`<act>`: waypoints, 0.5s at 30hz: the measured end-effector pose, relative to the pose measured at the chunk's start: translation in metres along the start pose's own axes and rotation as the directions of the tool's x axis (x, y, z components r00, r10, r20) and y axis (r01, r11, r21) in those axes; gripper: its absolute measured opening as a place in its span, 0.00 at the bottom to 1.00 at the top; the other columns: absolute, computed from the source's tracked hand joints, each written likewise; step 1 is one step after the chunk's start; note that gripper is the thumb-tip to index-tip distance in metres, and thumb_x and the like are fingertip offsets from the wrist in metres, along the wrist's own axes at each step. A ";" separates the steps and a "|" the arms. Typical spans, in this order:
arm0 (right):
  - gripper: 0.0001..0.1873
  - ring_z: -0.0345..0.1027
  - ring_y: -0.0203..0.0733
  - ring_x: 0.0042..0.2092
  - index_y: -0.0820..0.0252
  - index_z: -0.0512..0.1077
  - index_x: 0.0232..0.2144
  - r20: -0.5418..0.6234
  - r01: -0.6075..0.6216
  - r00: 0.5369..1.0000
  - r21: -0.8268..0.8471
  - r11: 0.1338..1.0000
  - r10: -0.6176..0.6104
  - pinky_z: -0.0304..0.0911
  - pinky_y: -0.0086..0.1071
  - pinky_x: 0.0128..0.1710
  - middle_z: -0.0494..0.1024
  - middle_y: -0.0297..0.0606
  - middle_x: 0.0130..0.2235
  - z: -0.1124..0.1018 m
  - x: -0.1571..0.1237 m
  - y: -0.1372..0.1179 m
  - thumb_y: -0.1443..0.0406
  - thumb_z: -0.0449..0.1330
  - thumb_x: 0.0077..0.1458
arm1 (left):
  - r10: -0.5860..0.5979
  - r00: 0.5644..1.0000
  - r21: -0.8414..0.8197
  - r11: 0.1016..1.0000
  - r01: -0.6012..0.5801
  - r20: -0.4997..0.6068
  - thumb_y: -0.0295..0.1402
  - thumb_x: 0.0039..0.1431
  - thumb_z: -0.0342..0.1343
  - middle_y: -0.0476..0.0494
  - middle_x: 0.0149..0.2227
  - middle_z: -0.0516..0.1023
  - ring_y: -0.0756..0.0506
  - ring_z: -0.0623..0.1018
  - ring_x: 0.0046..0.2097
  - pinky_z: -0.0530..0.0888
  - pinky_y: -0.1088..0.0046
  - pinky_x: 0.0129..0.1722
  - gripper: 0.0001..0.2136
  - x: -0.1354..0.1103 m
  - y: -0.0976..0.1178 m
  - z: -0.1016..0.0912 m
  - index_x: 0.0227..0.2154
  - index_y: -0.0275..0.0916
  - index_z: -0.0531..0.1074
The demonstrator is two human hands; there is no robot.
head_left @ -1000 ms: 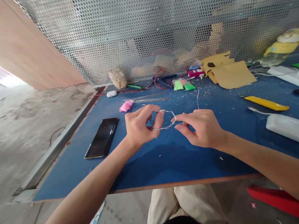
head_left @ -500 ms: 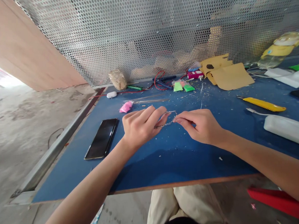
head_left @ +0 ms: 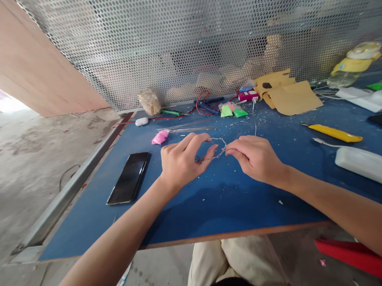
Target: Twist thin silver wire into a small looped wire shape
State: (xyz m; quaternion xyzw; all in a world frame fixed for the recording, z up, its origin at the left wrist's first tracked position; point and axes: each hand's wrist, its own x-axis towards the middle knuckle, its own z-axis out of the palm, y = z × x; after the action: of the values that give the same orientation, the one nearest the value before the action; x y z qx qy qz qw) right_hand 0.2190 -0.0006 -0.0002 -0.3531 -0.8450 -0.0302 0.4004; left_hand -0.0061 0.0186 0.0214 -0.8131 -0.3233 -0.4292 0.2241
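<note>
Above the middle of the blue table, a loop of thin, twisted silvery wire [head_left: 223, 146] stretches between my two hands. My left hand [head_left: 184, 160] holds the loop's left side, with thumb and forefinger curved apart around it; its other fingers hide part of the wire. At the loop's right end, my right hand [head_left: 257, 158] pinches thumb and forefinger together on the wire. Beyond my left hand lie a small pink packet [head_left: 160, 137] and several thin metal rods [head_left: 190, 128].
A black phone [head_left: 128, 178] lies left of my left hand. To the right are a yellow utility knife [head_left: 334, 133] and a white device [head_left: 365, 163] with a cable. Pliers [head_left: 209, 108], colored packets [head_left: 233, 110] and sandpaper-like sheets [head_left: 294, 97] sit before the perforated metal screen [head_left: 172, 33].
My left thumb and forefinger have spread wider, showing more of the wire loop. My right hand has shifted very slightly, still pinching at the loop's right end.
</note>
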 end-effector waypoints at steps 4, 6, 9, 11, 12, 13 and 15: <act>0.13 0.67 0.39 0.32 0.59 0.74 0.36 0.005 0.008 1.000 0.030 1.000 -0.008 0.60 0.34 0.37 0.79 0.38 0.31 0.000 0.000 0.001 0.63 0.52 0.70 | -0.047 0.999 -0.061 0.997 0.046 0.000 0.38 0.60 0.63 0.52 0.29 0.80 0.54 0.75 0.25 0.65 0.77 0.23 0.09 -0.004 0.003 0.004 0.40 0.40 0.75; 0.14 0.67 0.39 0.33 0.60 0.74 0.36 0.034 -0.030 0.999 0.043 0.999 0.029 0.60 0.34 0.36 0.78 0.38 0.31 0.001 0.001 0.001 0.62 0.51 0.70 | -0.023 1.000 -0.045 0.999 0.023 -0.003 0.36 0.60 0.64 0.53 0.30 0.81 0.55 0.74 0.24 0.64 0.76 0.23 0.09 -0.006 0.002 0.005 0.40 0.41 0.74; 0.16 0.67 0.39 0.33 0.60 0.74 0.34 0.084 -0.121 0.990 0.036 0.992 0.117 0.58 0.33 0.36 0.77 0.38 0.30 0.001 0.002 -0.002 0.62 0.49 0.70 | 0.062 0.998 0.003 0.998 -0.062 -0.003 0.36 0.61 0.63 0.54 0.28 0.80 0.55 0.73 0.22 0.62 0.75 0.22 0.08 -0.007 0.000 0.004 0.40 0.41 0.73; 0.17 0.67 0.39 0.33 0.59 0.73 0.34 0.101 -0.154 0.983 0.024 0.988 0.151 0.57 0.33 0.36 0.76 0.37 0.29 0.001 0.002 -0.004 0.61 0.49 0.70 | 0.141 0.990 0.058 0.988 -0.141 -0.011 0.36 0.61 0.63 0.55 0.25 0.77 0.54 0.73 0.21 0.61 0.73 0.21 0.08 -0.007 -0.001 0.002 0.40 0.42 0.73; 0.17 0.67 0.39 0.33 0.59 0.73 0.34 0.103 -0.160 0.982 0.018 0.987 0.157 0.57 0.32 0.35 0.76 0.37 0.29 0.001 0.002 -0.005 0.60 0.49 0.70 | 0.176 0.984 0.085 0.981 -0.174 -0.015 0.37 0.61 0.63 0.55 0.23 0.76 0.54 0.72 0.21 0.60 0.73 0.21 0.08 -0.007 -0.002 0.001 0.40 0.43 0.73; 0.17 0.67 0.39 0.33 0.59 0.73 0.34 0.103 -0.163 0.982 0.012 0.987 0.161 0.57 0.32 0.35 0.76 0.37 0.29 0.001 0.003 -0.005 0.60 0.49 0.70 | 0.205 0.979 0.107 0.974 -0.202 -0.018 0.37 0.62 0.63 0.55 0.22 0.74 0.53 0.72 0.20 0.60 0.72 0.21 0.08 -0.006 -0.002 0.000 0.41 0.43 0.72; 0.17 0.68 0.39 0.33 0.60 0.74 0.34 0.101 -0.167 0.981 -0.006 0.986 0.167 0.57 0.32 0.35 0.76 0.38 0.29 0.001 0.003 -0.006 0.60 0.49 0.70 | 0.242 0.970 0.132 0.962 -0.239 -0.013 0.37 0.62 0.62 0.56 0.21 0.73 0.53 0.71 0.19 0.59 0.71 0.20 0.08 -0.005 -0.002 -0.002 0.40 0.43 0.72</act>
State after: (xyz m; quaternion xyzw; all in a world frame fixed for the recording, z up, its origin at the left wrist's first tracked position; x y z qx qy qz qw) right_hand 0.2137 -0.0034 0.0029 -0.4233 -0.8316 0.0223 0.3588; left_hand -0.0107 0.0168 0.0179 -0.8239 -0.2460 -0.3886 0.3313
